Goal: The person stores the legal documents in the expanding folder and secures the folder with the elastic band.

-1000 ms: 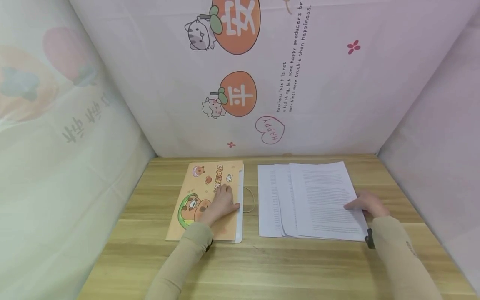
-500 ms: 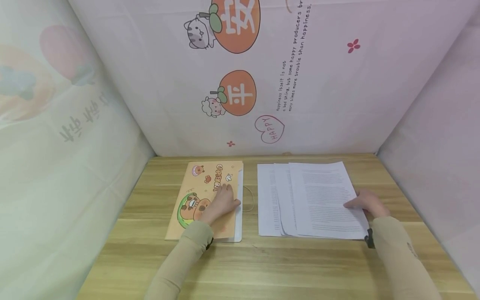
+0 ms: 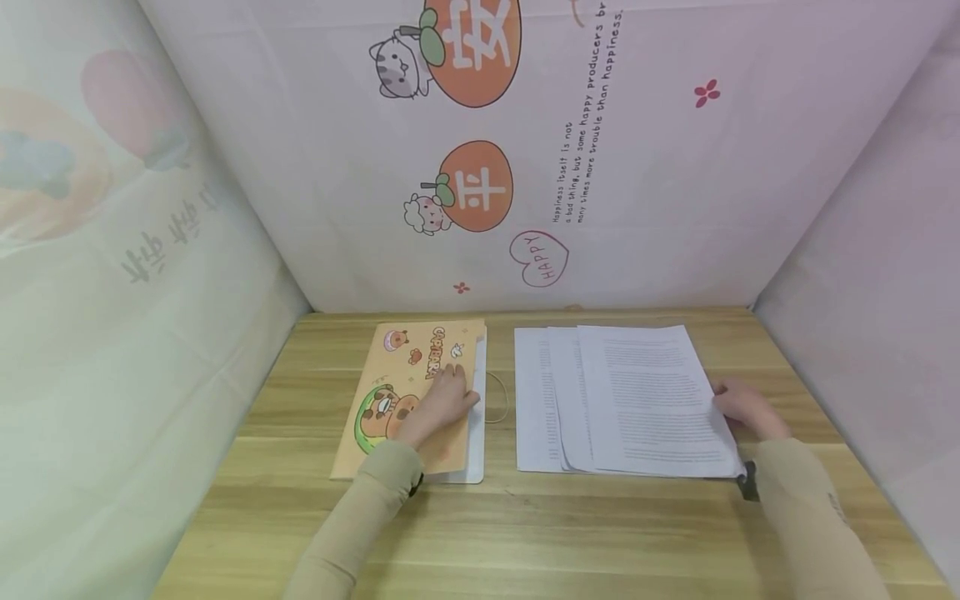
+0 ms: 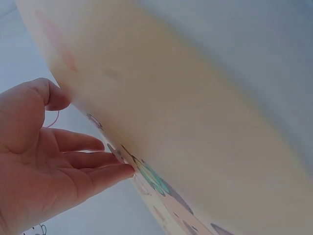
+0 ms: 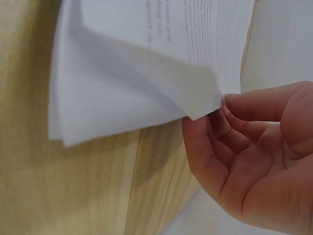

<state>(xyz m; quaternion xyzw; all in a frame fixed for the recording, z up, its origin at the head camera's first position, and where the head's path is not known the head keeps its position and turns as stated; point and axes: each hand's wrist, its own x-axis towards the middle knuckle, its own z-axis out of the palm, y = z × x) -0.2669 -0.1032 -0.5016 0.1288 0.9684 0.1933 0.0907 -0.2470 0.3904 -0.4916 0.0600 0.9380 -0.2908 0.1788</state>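
Note:
An orange folder [image 3: 457, 446] with capybara drawings lies at the left of the table. My left hand [image 3: 437, 406] is at its right edge, the fingertips on the printed cover and the bent thumb hooked at the edge. The cover bows up there, baring a strip of white pages or lining [image 3: 477, 442]. To the right lie printed paper sheets [image 3: 660, 400], fanned in overlapping piles. My right hand [image 3: 750, 410] pinches their right edge, thumb on top and fingers beneath. In the right wrist view a corner of the top sheet [image 5: 171, 81] curls up beside the thumb [image 5: 254, 104].
A thin elastic loop [image 3: 504, 398] sticks out of the folder's right side into the gap before the papers. The wooden table [image 3: 570, 533] is enclosed by a printed cloth wall [image 3: 630, 250] behind and pale cloth walls at left and right.
My right hand has shifted slightly right, its thumb from over the top sheet to the sheets' edge. The folder's cover edge has bowed a little further up and left under my left hand.

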